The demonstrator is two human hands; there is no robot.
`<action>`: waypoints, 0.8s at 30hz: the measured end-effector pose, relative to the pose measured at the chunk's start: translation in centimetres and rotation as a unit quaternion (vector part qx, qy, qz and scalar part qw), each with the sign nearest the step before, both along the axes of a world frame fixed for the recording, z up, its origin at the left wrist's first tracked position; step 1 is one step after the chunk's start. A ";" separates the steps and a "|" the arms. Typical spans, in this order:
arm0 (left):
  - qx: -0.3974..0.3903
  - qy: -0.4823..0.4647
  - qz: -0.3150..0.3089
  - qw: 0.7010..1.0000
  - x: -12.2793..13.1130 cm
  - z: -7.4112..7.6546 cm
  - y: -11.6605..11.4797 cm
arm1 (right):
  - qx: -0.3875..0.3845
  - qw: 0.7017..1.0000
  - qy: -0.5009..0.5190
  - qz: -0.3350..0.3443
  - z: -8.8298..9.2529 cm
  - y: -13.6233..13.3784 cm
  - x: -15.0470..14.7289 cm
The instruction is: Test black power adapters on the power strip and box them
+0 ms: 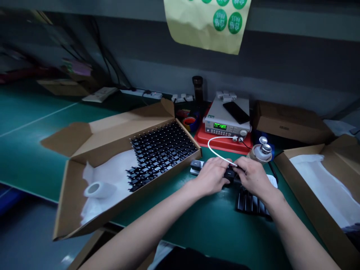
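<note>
Head view, dim light, hands slightly blurred.

- left hand (212,176): bare, its back toward the camera. The knuckle line shows; the fingertips are hidden.
- right hand (253,177): bare, also seen from the back. The knuckle ridge and wrist bone are discernible; the nails are too blurred to read.
- left forearm (146,232): uncovered along its whole visible length, slender, and looks broader toward the near edge.
- right forearm (298,232): uncovered likewise, from the wrist to the near right corner.
- dark garment (194,263): plain black cloth at near centre, between the forearms. Its weave and cut are lost in shadow.
- pale patch (161,255): just left of the garment; cannot tell whether it is clothing.
</note>
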State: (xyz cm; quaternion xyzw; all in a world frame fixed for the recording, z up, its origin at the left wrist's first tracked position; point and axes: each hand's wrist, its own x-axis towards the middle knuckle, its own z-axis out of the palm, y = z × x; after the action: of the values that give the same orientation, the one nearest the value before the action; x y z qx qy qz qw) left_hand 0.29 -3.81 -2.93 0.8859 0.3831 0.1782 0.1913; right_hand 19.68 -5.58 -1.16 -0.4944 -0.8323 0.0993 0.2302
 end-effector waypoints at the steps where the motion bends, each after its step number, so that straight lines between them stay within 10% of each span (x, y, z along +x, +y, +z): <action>1: 0.005 0.005 0.005 1.000 0.3 -0.2 -0.1 | 0.002 1.000 -0.002 0.000 -0.1 0.0 -0.1; 11: 0.018 0.054 0.010 0.998 0.8 0.0 0.0 | -0.005 0.960 0.266 -0.091 0.9 -1.0 3.9; 24: -0.144 -0.292 -0.044 0.945 -3.5 1.6 -4.8 | 0.043 0.999 0.000 -0.001 -0.1 -1.7 4.5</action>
State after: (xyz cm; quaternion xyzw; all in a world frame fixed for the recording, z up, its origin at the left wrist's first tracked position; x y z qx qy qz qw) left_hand -3.18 -8.63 -1.31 0.7742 0.2927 0.3635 0.4276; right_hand 24.22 -7.25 -1.26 -0.4853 -0.8350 0.0635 0.2514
